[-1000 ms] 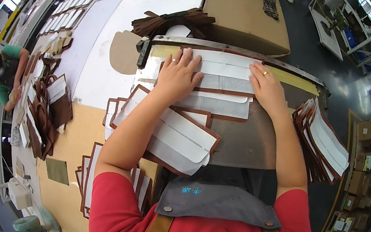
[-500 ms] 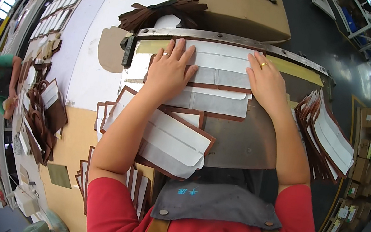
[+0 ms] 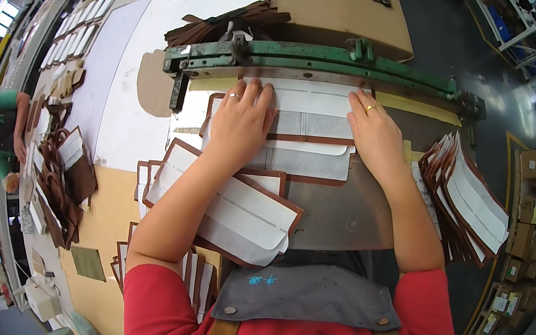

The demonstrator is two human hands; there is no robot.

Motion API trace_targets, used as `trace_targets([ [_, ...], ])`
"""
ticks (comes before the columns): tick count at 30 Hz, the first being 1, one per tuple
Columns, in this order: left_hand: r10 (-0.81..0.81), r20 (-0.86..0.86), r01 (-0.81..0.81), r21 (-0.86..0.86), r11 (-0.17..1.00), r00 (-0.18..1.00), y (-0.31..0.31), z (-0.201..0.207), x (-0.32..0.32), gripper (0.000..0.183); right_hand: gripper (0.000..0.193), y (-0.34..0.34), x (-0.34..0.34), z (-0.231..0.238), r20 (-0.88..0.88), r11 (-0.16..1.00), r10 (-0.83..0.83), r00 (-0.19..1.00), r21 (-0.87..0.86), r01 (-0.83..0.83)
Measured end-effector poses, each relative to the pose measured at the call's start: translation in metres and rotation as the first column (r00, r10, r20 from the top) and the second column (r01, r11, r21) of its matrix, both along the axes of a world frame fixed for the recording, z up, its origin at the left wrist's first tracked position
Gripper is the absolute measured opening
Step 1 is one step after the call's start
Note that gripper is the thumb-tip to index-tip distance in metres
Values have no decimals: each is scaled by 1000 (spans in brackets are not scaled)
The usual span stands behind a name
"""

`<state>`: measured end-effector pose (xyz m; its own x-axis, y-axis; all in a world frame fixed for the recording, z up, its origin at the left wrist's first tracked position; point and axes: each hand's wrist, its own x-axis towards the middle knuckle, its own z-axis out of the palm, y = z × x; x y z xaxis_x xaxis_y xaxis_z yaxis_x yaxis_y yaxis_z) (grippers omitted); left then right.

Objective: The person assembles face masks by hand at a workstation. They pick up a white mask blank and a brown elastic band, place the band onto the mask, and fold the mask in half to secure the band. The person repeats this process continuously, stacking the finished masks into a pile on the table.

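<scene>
My left hand point(image 3: 242, 116) lies flat on a white-faced panel with brown edges point(image 3: 306, 98), its fingers stretched toward the far side. Opposite it, my right hand point(image 3: 377, 134) presses the panel's right end, fingers extended. Both hands are open and hold nothing. Across the panel's far edge lies the green metal bar point(image 3: 406, 79) of a machine, just ahead of my fingertips and hiding that edge. A second brown-edged panel point(image 3: 304, 160) is partly under the first. Below my left wrist, more such panels point(image 3: 241, 208) overlap at an angle near my forearm.
A fanned stack of brown-edged panels point(image 3: 474, 205) stands at the right. Dark brown strips point(image 3: 217, 21) are heaped behind the bar, near a cardboard box point(image 3: 340, 12). Brown leather pieces point(image 3: 62, 178) lie on the left table, where another person point(image 3: 8, 122) works.
The green bar has come down over the panel's far edge, covering the metal strip there. My hands stay flat on the panel, with the fingertips slightly nearer to me.
</scene>
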<state>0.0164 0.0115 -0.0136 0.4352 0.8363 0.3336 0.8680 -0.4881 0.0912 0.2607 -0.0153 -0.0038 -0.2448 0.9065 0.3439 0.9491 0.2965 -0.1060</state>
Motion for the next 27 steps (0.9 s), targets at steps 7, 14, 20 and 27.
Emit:
trace_targets([
  [7,-8,73,7,10,1000,997,-1,2,0,33,30,3,11,-2,-73,995,100,992,35,-98],
  [14,69,208,-53,-83,995,976,14,1,-12,28,29,18,16,14,-306,975,52,950,-189,-114],
  [20,115,264,-120,2,993,958,25,-16,-25,57,28,67,-66,5,-347,906,401,848,16,-422],
  [27,120,129,-114,-51,992,984,19,-8,-25,36,23,74,-91,3,-169,870,481,860,-30,-492],
])
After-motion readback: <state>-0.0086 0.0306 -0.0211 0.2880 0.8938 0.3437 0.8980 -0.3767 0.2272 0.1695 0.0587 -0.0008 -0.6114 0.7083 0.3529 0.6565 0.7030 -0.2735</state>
